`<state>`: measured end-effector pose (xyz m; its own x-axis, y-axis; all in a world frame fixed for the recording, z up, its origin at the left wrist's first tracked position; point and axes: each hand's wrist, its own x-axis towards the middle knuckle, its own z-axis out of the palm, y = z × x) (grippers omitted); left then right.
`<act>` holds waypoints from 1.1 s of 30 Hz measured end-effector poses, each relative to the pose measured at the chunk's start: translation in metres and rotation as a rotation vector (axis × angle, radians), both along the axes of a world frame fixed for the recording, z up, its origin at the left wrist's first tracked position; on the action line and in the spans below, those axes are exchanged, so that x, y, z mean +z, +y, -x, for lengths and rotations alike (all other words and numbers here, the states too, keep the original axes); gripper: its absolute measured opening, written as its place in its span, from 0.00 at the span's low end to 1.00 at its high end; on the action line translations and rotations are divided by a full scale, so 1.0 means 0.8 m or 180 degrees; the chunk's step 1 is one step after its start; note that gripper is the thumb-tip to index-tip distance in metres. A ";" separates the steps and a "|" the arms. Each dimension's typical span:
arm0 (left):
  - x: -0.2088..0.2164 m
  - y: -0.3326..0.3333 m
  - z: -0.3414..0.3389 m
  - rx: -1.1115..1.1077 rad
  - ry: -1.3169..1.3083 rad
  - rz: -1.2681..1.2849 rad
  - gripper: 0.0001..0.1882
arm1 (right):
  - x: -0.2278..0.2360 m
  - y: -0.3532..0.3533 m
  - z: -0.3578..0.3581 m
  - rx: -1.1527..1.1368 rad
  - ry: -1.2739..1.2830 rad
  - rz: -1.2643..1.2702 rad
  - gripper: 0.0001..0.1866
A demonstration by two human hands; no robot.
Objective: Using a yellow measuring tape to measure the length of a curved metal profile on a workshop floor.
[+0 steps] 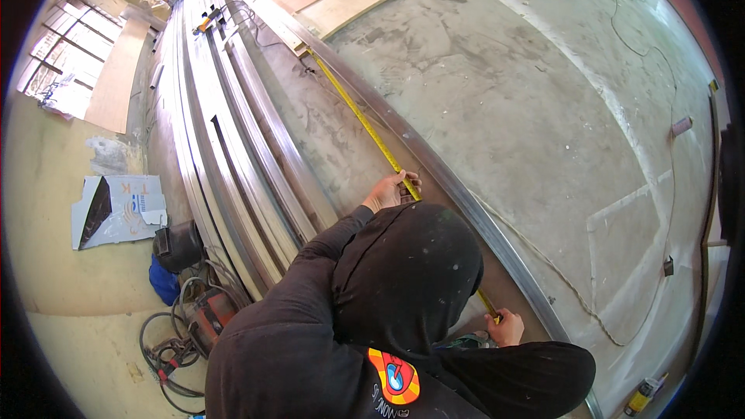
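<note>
Neither of my own hands shows in the head view. In front of me another person in a black hood (pixel 411 287) is seen from behind, bent low. That person's left hand (pixel 386 192) holds a yellow measuring tape (pixel 357 116), stretched along a long grey metal profile (pixel 458 186) on the floor. Their right hand (pixel 507 328) is closed near the tape's lower part, which shows again beside the hood. The head and body hide the tape between those two hands.
Several long metal profiles (pixel 248 101) lie to the left, with a yellow-black power tool (pixel 208 20) on them. A red-black machine with cables (pixel 211 318) and a black welding mask (pixel 177 247) are at the lower left. Wooden boards (pixel 345 4) lie beyond; a cord (pixel 574 295) crosses the right floor.
</note>
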<state>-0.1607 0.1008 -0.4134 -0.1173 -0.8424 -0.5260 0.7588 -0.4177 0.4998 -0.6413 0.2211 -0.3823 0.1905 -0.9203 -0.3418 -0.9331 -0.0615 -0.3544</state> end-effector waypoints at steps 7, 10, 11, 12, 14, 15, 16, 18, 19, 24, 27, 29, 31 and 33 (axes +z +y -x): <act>-0.013 0.004 0.007 -0.0090 -0.0178 -0.0034 0.23 | 0.001 0.001 -0.002 -0.0067 0.0069 0.0000 0.19; -0.022 0.005 0.002 -0.0150 -0.0114 -0.0010 0.23 | 0.001 0.001 -0.005 -0.0057 0.0044 0.0052 0.19; -0.025 0.005 0.000 -0.0178 -0.0180 0.0033 0.23 | 0.000 0.001 -0.006 -0.0052 0.0033 0.0053 0.19; -0.027 0.004 0.003 -0.0220 -0.0223 0.0076 0.24 | 0.001 0.002 -0.004 -0.0059 0.0029 0.0074 0.19; -0.029 0.005 0.009 -0.0251 -0.0271 0.0054 0.24 | 0.002 0.004 -0.002 -0.0072 0.0032 0.0093 0.19; -0.029 0.006 0.012 -0.0273 -0.0336 0.0029 0.24 | 0.004 0.004 -0.004 -0.0090 0.0030 0.0084 0.18; -0.030 0.007 0.014 -0.0277 -0.0334 0.0024 0.24 | 0.005 0.003 -0.004 -0.0108 0.0028 0.0074 0.18; -0.032 0.008 0.016 -0.0420 -0.0485 0.0089 0.25 | 0.007 0.002 -0.005 -0.0103 0.0002 0.0039 0.18; -0.034 0.008 0.016 -0.0421 -0.0489 0.0088 0.25 | 0.008 0.001 -0.005 -0.0093 -0.0026 0.0010 0.17; -0.036 0.008 0.019 -0.0529 -0.0544 -0.0019 0.25 | 0.016 -0.003 -0.012 -0.0140 -0.0038 -0.0085 0.17; -0.028 0.006 0.022 -0.0531 -0.0459 -0.0191 0.24 | 0.014 -0.001 -0.010 -0.0145 0.0002 -0.0056 0.17; -0.023 0.005 0.024 -0.0551 -0.0481 -0.0235 0.24 | 0.012 -0.001 -0.009 -0.0142 -0.0001 -0.0017 0.17; -0.013 0.005 0.026 -0.0572 -0.0502 -0.0283 0.24 | 0.011 -0.001 -0.009 -0.0126 -0.0044 -0.0021 0.18; -0.005 0.005 0.026 -0.0696 -0.0756 -0.0279 0.24 | 0.007 -0.001 -0.007 -0.0134 -0.0099 -0.0074 0.18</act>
